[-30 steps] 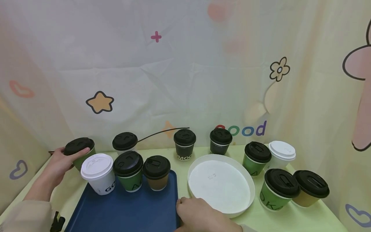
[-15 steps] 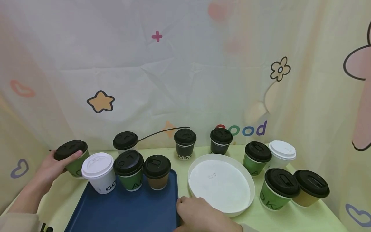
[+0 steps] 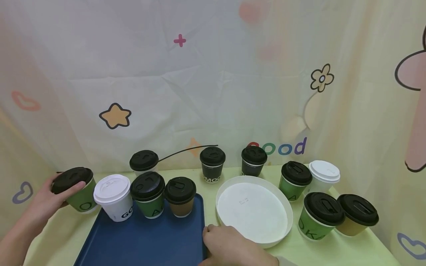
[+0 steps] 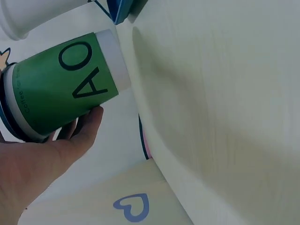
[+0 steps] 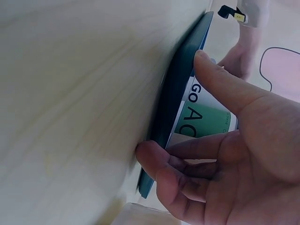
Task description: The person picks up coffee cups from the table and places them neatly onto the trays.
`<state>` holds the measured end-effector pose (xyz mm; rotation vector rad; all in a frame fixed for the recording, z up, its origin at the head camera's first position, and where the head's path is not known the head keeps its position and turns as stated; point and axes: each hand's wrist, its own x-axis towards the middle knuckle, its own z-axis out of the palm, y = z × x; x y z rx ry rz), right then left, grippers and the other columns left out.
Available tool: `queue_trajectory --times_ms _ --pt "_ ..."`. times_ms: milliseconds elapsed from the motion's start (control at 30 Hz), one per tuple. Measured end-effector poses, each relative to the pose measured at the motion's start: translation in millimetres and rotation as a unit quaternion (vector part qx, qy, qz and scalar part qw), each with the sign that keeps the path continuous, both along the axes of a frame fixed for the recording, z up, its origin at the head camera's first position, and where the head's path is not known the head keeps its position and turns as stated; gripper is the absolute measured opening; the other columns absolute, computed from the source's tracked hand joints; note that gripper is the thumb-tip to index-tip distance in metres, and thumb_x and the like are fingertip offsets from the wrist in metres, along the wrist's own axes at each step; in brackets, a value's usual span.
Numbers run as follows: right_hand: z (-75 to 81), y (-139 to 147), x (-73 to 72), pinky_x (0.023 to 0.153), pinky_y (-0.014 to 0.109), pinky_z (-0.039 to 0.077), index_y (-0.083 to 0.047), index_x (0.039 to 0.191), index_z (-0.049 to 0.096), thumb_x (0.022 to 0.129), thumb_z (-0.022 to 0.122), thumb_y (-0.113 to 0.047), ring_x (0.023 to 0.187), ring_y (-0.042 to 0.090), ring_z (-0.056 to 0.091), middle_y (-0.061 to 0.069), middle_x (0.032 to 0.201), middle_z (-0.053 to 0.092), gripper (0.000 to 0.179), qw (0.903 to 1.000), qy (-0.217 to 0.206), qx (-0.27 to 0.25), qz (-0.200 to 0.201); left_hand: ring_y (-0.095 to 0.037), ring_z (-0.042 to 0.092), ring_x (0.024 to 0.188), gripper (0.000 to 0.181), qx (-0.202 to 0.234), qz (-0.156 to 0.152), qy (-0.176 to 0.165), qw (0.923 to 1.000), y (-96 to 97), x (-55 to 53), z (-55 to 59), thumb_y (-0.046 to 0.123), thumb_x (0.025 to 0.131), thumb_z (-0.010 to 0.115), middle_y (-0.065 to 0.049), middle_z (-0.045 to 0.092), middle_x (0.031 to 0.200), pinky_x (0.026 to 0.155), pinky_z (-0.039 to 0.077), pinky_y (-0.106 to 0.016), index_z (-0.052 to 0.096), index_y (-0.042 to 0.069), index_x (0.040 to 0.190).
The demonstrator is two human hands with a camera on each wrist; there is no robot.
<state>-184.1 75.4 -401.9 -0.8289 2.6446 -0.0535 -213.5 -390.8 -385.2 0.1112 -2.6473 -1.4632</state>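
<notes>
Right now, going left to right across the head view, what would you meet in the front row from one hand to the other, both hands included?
Left hand, held green cup with black lid, white cup with white lid, second green cup with black lid, brown cup with black lid, right hand.

I have room over the front of the blue tray [image 3: 143, 244]; a white cup [image 3: 116, 207], green cup [image 3: 150, 209] and brown cup [image 3: 181, 210] block its back, the right hand [image 3: 231, 245] its right edge.
</notes>
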Motion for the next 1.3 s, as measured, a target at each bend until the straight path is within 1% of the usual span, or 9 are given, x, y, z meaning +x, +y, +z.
queue_trajectory --times_ms 233,367,467,600,800,933,1000,1133,1300 --pt "-1.9 0.3 0.8 0.080 0.031 0.055 -0.007 0.134 0.066 0.082 0.081 -0.061 0.088 0.010 0.063 0.001 0.111 0.066 0.077 1.0000 0.006 -0.002 0.006 0.009 0.057 0.100 0.063 -0.004 -0.053 0.015 0.9985 -12.0 10.1 -5.4 0.026 0.104 0.064 0.018 0.051 0.120 0.080 0.053 -0.018 0.031 -0.004 0.149" --pt "-1.4 -0.3 0.6 0.080 0.032 0.056 -0.007 0.133 0.067 0.082 0.081 -0.060 0.085 0.011 0.062 0.000 0.110 0.066 0.075 1.0000 0.004 -0.001 0.003 0.011 0.054 0.102 0.071 -0.032 -0.082 -0.009 0.9961 -20.7 14.7 -6.8 0.025 0.105 0.062 -0.009 0.050 0.136 0.079 0.053 -0.020 0.021 -0.008 0.153" --pt "-1.0 -0.2 1.6 0.078 0.031 0.055 -0.006 0.132 0.068 0.081 0.081 -0.060 0.084 0.011 0.062 0.000 0.108 0.066 0.075 0.9999 0.012 -0.002 0.005 0.010 0.052 0.103 0.069 -0.054 -0.101 -0.020 0.9933 -26.0 18.1 -6.0 0.023 0.105 0.062 -0.018 0.045 0.139 0.078 0.051 -0.022 0.022 -0.001 0.155" --pt "-0.7 0.3 2.7 0.077 0.031 0.055 -0.005 0.131 0.068 0.081 0.081 -0.059 0.083 0.010 0.062 0.000 0.107 0.065 0.075 0.9997 0.021 -0.002 0.010 0.007 0.053 0.105 0.062 -0.070 -0.116 -0.016 0.9906 -29.1 21.3 -5.5 0.019 0.103 0.064 -0.001 0.053 0.129 0.078 0.049 -0.021 0.030 0.006 0.153" --pt "0.4 -0.7 2.3 0.078 0.033 0.056 -0.006 0.131 0.068 0.081 0.080 -0.062 0.084 0.012 0.063 0.001 0.109 0.066 0.076 0.9997 0.021 0.004 0.010 0.008 0.053 0.106 0.062 -0.080 -0.122 -0.026 0.9889 -36.4 25.9 -10.1 0.018 0.102 0.067 -0.004 0.058 0.131 0.077 0.048 -0.024 0.033 0.018 0.153" --pt "0.2 -0.9 1.9 0.078 0.033 0.056 -0.006 0.131 0.068 0.082 0.080 -0.062 0.085 0.012 0.063 0.000 0.110 0.066 0.076 0.9998 0.018 0.004 0.009 0.007 0.056 0.107 0.061 -0.054 -0.154 -0.001 0.9867 -43.5 27.6 -12.8 0.006 0.100 0.066 0.016 0.058 0.127 0.076 0.050 -0.025 0.039 0.036 0.147" --pt "0.2 -0.8 2.0 0.078 0.032 0.056 -0.006 0.131 0.068 0.082 0.080 -0.061 0.085 0.011 0.063 0.000 0.111 0.066 0.075 0.9998 0.018 0.002 0.012 0.006 0.057 0.109 0.069 -0.034 -0.189 0.028 0.9811 -47.2 28.5 -13.5 -0.004 0.098 0.063 0.024 0.057 0.126 0.077 0.051 -0.024 0.041 0.040 0.145" --pt "0.9 0.2 3.8 0.076 0.031 0.055 -0.005 0.130 0.068 0.082 0.080 -0.061 0.083 0.009 0.062 0.000 0.108 0.065 0.075 0.9994 0.029 -0.004 0.018 0.000 0.059 0.114 0.082 0.001 -0.272 0.067 0.9601 -51.8 30.6 -12.1 -0.019 0.092 0.057 0.019 0.059 0.133 0.078 0.053 -0.024 0.041 0.036 0.151" --pt "1.1 2.2 7.0 0.072 0.030 0.054 -0.005 0.127 0.069 0.079 0.081 -0.063 0.080 0.009 0.060 -0.002 0.101 0.063 0.076 0.9978 0.060 -0.011 0.026 -0.009 0.057 0.124 0.081 0.070 -0.381 0.026 0.9217 -45.0 31.5 -4.4 -0.019 0.091 0.052 0.004 0.056 0.145 0.088 0.053 -0.028 0.033 0.020 0.159"
